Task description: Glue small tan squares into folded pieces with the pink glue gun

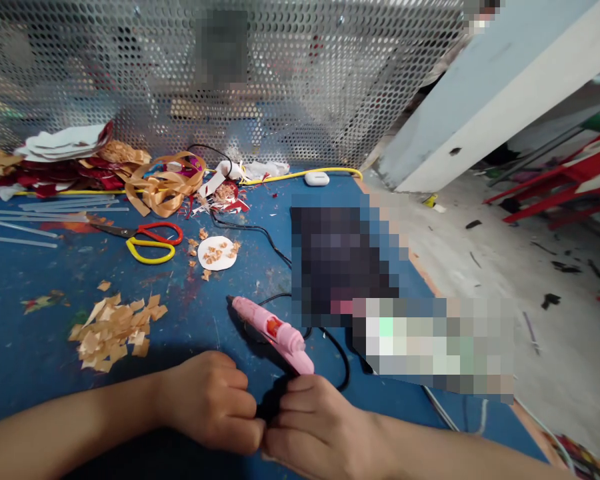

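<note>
Glue gun [270, 325] lies by the right hand [323, 420], left hand [215, 400] close alongside; fingers curled in on both, can't tell if they're holding anything.

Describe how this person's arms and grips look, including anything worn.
The left grip and right grip wear no gloves; no ring, watch or bracelet shows. The left forearm and right forearm are bare, no sleeve in view.

Smooth plastic glue gun [274, 331], perforated metal screen [300, 73]
</note>
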Demonstrator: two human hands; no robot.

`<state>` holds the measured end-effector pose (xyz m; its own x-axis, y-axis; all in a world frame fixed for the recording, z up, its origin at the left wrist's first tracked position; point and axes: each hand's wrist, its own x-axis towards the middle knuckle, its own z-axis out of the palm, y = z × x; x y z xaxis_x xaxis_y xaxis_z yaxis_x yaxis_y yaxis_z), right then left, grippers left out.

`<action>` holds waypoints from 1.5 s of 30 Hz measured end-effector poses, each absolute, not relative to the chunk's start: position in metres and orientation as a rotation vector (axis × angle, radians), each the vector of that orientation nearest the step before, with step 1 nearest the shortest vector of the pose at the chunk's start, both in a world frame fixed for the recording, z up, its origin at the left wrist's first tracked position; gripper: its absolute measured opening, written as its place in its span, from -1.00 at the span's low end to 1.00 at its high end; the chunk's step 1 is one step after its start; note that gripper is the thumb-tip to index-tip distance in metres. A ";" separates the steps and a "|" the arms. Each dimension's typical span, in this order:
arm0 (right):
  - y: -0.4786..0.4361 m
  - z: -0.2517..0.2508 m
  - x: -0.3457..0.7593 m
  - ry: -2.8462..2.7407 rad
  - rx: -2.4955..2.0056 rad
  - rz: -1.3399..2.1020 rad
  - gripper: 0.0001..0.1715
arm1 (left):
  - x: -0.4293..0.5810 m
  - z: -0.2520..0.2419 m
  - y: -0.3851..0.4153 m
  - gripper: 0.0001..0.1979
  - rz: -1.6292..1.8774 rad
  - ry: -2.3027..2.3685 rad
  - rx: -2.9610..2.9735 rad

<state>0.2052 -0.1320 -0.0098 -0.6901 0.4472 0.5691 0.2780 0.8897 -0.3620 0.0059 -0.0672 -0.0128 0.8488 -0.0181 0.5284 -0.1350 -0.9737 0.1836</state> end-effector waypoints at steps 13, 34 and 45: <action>-0.110 0.031 0.269 -2.590 -1.705 -0.736 -0.82 | 0.005 -0.017 -0.074 -0.71 0.828 0.007 3.020; -0.065 0.030 0.244 -2.297 -1.452 -0.392 -0.71 | -0.108 0.030 -0.031 -0.72 0.381 1.470 2.644; -0.121 0.014 0.230 -2.077 -1.315 -0.040 -0.78 | -0.098 0.009 -0.028 -0.85 0.273 1.431 2.613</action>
<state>0.2305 -0.1214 0.0138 -0.2673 0.7920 0.5489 0.8126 0.4914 -0.3133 -0.0982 -0.0285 0.0094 0.5283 0.8446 0.0872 0.8174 -0.5337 0.2169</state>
